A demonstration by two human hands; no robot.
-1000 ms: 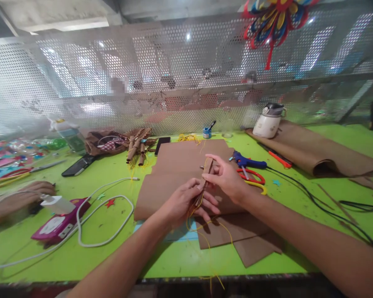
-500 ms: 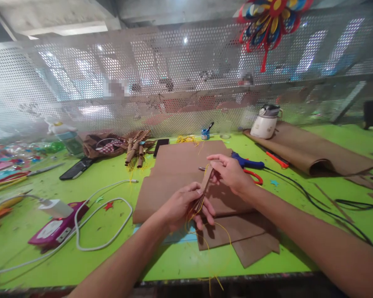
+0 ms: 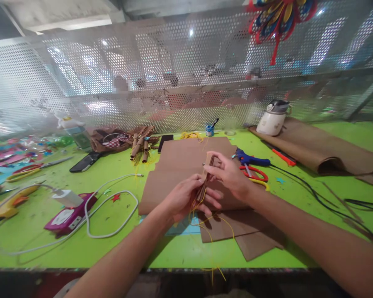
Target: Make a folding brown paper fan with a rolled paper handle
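Note:
My left hand (image 3: 183, 198) is closed round the lower end of a folded brown paper strip (image 3: 205, 179) held upright over the table. My right hand (image 3: 231, 174) pinches the strip's upper end. Thin yellow string (image 3: 213, 221) hangs from the strip and loops down past the table's front edge. Under both hands lie flat brown paper sheets (image 3: 177, 163) on the green table (image 3: 118, 248).
A blue glue gun (image 3: 251, 159) and red-yellow scissors (image 3: 256, 174) lie right of my hands, with black cables beyond. A pink box with a white charger and cable (image 3: 70, 211) sits left. Rolled paper tubes (image 3: 141, 145), two phones, a white kettle (image 3: 273, 120) and a perforated screen stand behind.
My right hand has come back down toward the left hand along the strip. The other person's hand seen at the far left a second ago is gone. The view shifted slightly.

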